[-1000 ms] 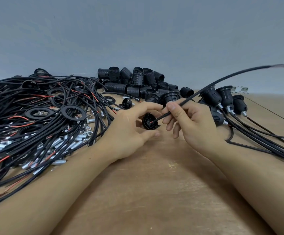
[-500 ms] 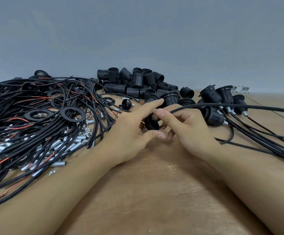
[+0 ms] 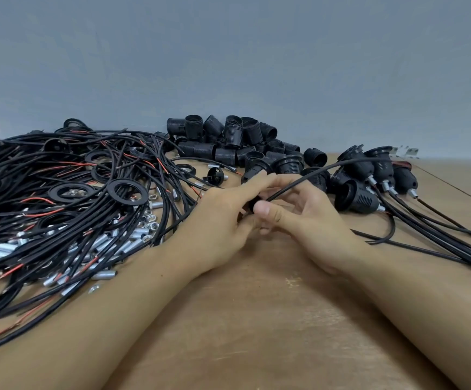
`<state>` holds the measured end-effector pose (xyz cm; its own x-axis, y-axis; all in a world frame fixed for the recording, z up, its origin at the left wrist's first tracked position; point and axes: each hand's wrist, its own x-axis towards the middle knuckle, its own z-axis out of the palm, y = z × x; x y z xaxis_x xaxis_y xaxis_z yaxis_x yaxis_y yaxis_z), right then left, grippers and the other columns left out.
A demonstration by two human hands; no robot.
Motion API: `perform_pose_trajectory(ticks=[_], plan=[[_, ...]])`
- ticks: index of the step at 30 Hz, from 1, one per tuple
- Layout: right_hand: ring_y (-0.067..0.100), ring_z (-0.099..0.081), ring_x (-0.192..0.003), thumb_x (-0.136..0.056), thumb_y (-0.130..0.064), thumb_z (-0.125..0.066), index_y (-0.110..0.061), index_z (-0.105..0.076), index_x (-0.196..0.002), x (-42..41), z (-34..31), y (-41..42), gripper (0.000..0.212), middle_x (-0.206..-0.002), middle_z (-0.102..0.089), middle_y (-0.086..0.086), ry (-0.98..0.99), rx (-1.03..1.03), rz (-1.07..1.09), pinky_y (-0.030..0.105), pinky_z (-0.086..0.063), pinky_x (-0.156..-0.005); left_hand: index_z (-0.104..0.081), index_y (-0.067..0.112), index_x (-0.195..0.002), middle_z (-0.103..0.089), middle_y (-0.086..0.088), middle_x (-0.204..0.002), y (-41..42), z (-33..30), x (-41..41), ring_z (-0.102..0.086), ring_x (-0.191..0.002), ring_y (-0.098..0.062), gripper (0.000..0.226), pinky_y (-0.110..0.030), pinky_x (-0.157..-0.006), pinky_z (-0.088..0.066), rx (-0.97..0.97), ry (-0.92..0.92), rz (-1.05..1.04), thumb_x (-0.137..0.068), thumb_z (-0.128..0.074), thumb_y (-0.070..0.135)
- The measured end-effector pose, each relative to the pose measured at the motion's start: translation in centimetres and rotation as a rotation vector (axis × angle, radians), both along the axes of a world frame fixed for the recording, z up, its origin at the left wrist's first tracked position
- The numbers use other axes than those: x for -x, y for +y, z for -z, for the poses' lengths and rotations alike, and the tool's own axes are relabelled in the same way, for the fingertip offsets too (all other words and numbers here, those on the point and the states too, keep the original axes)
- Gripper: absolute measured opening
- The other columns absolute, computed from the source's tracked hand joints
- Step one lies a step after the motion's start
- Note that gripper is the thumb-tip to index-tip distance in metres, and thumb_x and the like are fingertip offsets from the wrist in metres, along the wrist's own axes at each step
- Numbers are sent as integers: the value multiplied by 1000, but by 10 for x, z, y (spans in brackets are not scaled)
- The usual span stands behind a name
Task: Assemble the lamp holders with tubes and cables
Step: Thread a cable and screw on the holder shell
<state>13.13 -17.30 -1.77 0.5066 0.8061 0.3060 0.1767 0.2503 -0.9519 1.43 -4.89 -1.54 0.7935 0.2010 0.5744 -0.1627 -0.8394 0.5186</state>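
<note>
- Left hand [image 3: 217, 218] and right hand [image 3: 304, 218] meet at table [image 3: 256, 319] centre, fingertips touching.
- Small black cap [image 3: 252, 205] sits between both hands, mostly hidden; left fingers curl round it, index stretched over the top.
- Right thumb and fingers pinch a black cable [image 3: 307, 178] right at the cap; the thumb presses on the cap's near side.
- Cable rises from the cap, arcs up and right over the finished holders, ends near the far right.
- Cannot tell whether the cable end is inside the cap; the hands cover the joint.
- Both forearms rest on the table.
- Cable pile [image 3: 59, 192], black with red cores, fills the left; black rings [image 3: 127, 191] lie on top.
- Metal tubes [image 3: 110, 240] and nuts [image 3: 148, 220] scatter under and beside the pile, near the left wrist.
- Loose cap [image 3: 215, 175] lies just behind the left hand.
- Heap of threaded sockets [image 3: 234, 139] sits at the back centre against the wall [image 3: 228, 66].
- Finished holders [image 3: 369, 175] with cables attached lie right of the hands; their cables run off the right edge.
- Small metal brackets [image 3: 406, 152] lie far right by the wall, too small to detail.
</note>
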Motion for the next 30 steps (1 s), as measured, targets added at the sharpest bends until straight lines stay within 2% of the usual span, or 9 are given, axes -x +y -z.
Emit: perform_pose_trajectory(ticks=[3,6,8,13,17,20,24,27,30], plan=[[19,-72,-75,-68,-22,-78,-12,-54,-117,-3,-4,1,55,-86,-71,-10,30,-23,72,28,-57,-65,-60,23,-132,-66,19,-104,6,0,-1,-66,-79,-1,54,-17,-75,-56,202,-26,-61,-82,-78,14],[24,-73,-75,-67,-20,-77,-9,-48,-126,-7,-6,0,66,-84,-73,-1,110,-30,81,27,-57,-66,-75,18,-97,-73,15,-82,10,1,-2,-67,-71,5,18,-18,-70,-56,229,-42,-76,-82,-79,10],[26,-73,-75,-65,-17,-77,-8,-45,-130,-8,-6,0,73,-87,-71,5,164,-50,86,27,-57,-67,-73,25,-89,-73,16,-76,10,2,-3,-66,-67,5,18,-18,-69,-55,257,-15,-84,-82,-79,10],[28,-72,-75,-63,-13,-77,-5,-40,-135,-9,-8,1,82,-87,-69,7,234,-106,64,28,-58,-68,-65,31,-98,-69,20,-72,12,0,-2,-55,-61,4,28,-6,-61,-39,208,13,-86,-84,-77,10],[26,-72,-78,-76,-4,-72,-4,-41,-131,-16,-13,0,64,-86,-70,8,311,-216,144,31,-59,-72,-64,24,-105,-59,24,-74,15,-1,2,-48,-61,4,31,-10,-59,-34,65,83,-89,-86,-70,1],[26,-72,-77,-85,5,-64,-1,-42,-128,-28,-18,-5,49,-92,-68,16,348,-246,199,33,-60,-75,-65,24,-103,-61,21,-73,19,1,3,-47,-57,-2,25,-11,-60,-37,71,75,-86,-87,-71,6],[27,-72,-77,-74,-5,-70,-1,-45,-128,-15,-9,-4,60,-84,-70,11,279,-136,55,32,-59,-68,-69,32,-94,-65,18,-75,14,5,2,-52,-58,-4,13,-14,-58,-42,117,26,-88,-85,-74,40],[30,-71,-82,-75,-5,-70,0,-44,-131,-9,-4,2,61,-83,-70,9,272,-121,-2,44,-61,-76,-68,34,-87,-63,19,-70,13,7,1,-55,-60,-1,6,-16,-59,-40,62,56,-91,-87,-74,34],[31,-71,-83,-70,-8,-71,-1,-44,-131,-7,-4,3,67,-86,-69,11,262,-98,16,38,-61,-74,-71,30,-86,-67,19,-70,16,7,-1,-60,-63,-1,3,-27,-65,-48,46,101,-137,-88,-73,31]])
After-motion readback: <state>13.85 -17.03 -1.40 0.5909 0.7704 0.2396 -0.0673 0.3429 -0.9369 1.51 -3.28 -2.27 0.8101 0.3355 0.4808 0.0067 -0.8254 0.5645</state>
